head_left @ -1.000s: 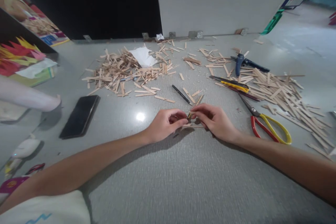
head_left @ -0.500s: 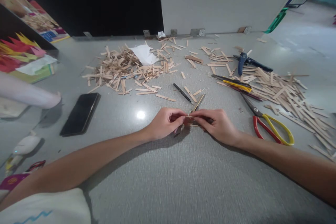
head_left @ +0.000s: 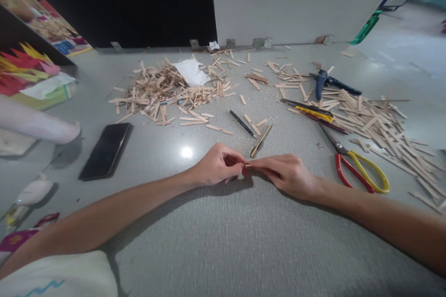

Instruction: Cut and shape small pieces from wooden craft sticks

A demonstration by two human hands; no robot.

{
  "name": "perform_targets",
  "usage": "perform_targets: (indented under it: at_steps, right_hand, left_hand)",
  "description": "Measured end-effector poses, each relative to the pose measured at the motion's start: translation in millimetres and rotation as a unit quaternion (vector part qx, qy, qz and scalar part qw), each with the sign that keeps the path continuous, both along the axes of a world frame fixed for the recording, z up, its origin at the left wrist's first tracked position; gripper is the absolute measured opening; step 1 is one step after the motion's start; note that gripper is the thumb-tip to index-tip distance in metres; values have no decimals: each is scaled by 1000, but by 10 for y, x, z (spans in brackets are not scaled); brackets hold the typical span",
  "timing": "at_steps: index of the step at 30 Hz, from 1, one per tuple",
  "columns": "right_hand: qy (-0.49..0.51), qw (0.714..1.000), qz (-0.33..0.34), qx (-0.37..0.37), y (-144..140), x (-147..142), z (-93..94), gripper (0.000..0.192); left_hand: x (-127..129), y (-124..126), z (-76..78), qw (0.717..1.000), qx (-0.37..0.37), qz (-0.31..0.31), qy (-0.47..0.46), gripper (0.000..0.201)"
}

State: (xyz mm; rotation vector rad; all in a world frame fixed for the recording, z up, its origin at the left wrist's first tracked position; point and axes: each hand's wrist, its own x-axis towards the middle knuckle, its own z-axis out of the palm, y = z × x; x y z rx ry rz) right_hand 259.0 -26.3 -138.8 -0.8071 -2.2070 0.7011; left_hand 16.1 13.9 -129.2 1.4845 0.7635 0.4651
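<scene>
Near the middle of the grey tabletop, my left hand (head_left: 220, 165) pinches a small piece of wooden stick (head_left: 247, 165) between thumb and fingers. My right hand (head_left: 287, 172) meets it from the other side, its thumb and fingertips closed at the piece's right end. Most of the piece is hidden by the fingers. Just beyond the fingertips lies a thin yellow-and-dark stick-like tool (head_left: 261, 141), and past it a black pen (head_left: 243, 124). To the right of my right hand rest scissors (head_left: 343, 150) with one red and one yellow handle.
Wooden sticks form a heap (head_left: 153, 88) at back left, with white paper (head_left: 191, 72) on it, and another pile (head_left: 379, 125) at right. A yellow-black cutter (head_left: 310, 110) and blue hand tool (head_left: 321, 83) lie there. A phone (head_left: 106, 151) sits left. A panel (head_left: 278, 4) stands behind.
My right hand has moved slightly down, its fingers straighter. The yellow-and-dark tool now shows fully, apart from the fingers. Both hands still meet at the small piece.
</scene>
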Motion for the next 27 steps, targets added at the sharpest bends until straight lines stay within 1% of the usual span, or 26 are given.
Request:
perform_targets:
  at_steps: [5,8,11,13,17,19,24,27]
  right_hand:
    - [-2,999,10,42,13,1,6,25]
    - [-5,999,9,31,15,6,-1,27]
    - [-13,1000,-19,6,13,3,-8,28]
    - [-18,999,-45,5,15,-8,-15,27]
    - [-30,994,-99,32,32,-30,-34,25]
    - [-41,991,-119,36,39,-33,-41,25]
    - [-60,990,-125,34,38,-39,-53,23]
    - [-66,986,-140,57,29,-50,-53,21]
  left_hand:
    - [4,-5,8,1000,-14,-7,-10,14]
    - [12,4,2,1000,-18,-14,-19,12]
    - [31,10,-12,1000,-11,-5,-26,12]
    - [50,1,-23,1000,9,25,-17,14]
    - [79,-40,-41,987,64,145,23,13]
    - [82,-56,-43,982,77,166,43,11]
    - [80,-58,-44,983,106,143,51,12]
    - [82,-51,-47,983,108,138,45,13]
